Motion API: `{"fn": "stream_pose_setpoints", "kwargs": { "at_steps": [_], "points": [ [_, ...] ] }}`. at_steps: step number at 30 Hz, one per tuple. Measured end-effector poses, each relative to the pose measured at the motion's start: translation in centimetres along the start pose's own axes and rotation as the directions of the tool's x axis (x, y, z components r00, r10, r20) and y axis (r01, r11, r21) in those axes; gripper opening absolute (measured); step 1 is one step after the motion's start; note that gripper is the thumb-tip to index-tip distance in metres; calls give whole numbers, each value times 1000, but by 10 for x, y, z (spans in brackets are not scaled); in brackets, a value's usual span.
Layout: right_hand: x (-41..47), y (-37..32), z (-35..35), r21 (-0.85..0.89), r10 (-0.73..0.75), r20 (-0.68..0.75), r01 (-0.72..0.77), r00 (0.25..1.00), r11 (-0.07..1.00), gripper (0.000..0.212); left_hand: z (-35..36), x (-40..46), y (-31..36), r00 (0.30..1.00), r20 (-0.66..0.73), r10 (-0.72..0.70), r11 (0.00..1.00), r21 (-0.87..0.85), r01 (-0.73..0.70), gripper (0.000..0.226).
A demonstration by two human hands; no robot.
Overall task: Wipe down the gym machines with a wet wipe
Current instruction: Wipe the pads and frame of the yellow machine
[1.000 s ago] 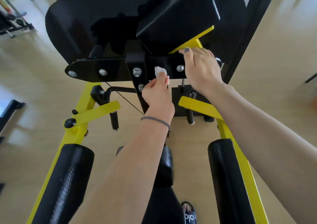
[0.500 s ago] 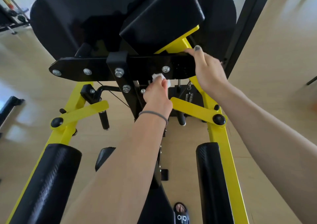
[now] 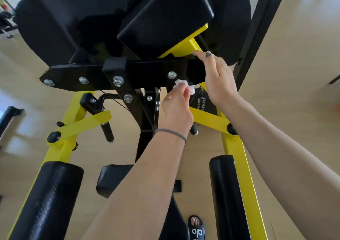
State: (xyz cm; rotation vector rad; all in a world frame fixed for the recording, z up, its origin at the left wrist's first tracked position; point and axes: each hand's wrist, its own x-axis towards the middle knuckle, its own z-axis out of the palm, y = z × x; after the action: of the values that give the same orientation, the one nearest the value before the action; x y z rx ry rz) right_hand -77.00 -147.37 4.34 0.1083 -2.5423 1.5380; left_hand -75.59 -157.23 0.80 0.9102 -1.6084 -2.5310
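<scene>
Left hand (image 3: pixel 176 107) apparently pinching wipe (image 3: pixel 184 86)

Soft daylight filled the room, brightest at the upper left, and lay in pale window patches on the wooden floor (image 3: pixel 22 135). The black pads (image 3: pixel 161 17) sat deep in shadow with faint sheen. Wide-angle distortion bent the frame edges, and the right side was blurred

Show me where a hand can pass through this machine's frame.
Free: the gap between the left yellow lever and the black post, floor showing through. Crowded: right of the post, where the left hand with its wipe, the bolts and the spring sit close together.
</scene>
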Motion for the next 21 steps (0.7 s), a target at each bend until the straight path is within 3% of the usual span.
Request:
{"fn": "stream_pose_setpoints", "kwargs": {
  "at_steps": [1,3,11,13,15,16,18,21],
  "points": [
    [0,1,-2,20,0,14,0,1000,1000,50,4,-2,-1,994,46,-103,970,-215,111,7],
    [-1,2,-6,72,9,42,-12,999,997,49,15,-13,5,990,69,-121,929,-344,137,6],
    [2,6,-6,170,21,44,-28,999,985,48,-5,4,12,988,-50,-148,915,-385,118,13],
    [3,7,-4,171,10,32,-16,999,985,48,-6,10,3,997,71,-24,951,-306,45,13],
    [3,9,-3,171,-5,21,1,1000,985,48,5,17,-6,980,173,-96,968,-211,132,17],
    [3,9,-3,172,-8,18,5,1000,985,47,12,15,-8,967,197,-159,947,-248,206,20],
    [2,9,-4,178,-6,19,3,1000,984,47,21,8,-14,976,172,-132,936,-304,180,37],
    [3,10,-6,172,-16,31,10,999,985,48,19,4,-15,979,182,-95,979,-162,125,43]
  ]
}}
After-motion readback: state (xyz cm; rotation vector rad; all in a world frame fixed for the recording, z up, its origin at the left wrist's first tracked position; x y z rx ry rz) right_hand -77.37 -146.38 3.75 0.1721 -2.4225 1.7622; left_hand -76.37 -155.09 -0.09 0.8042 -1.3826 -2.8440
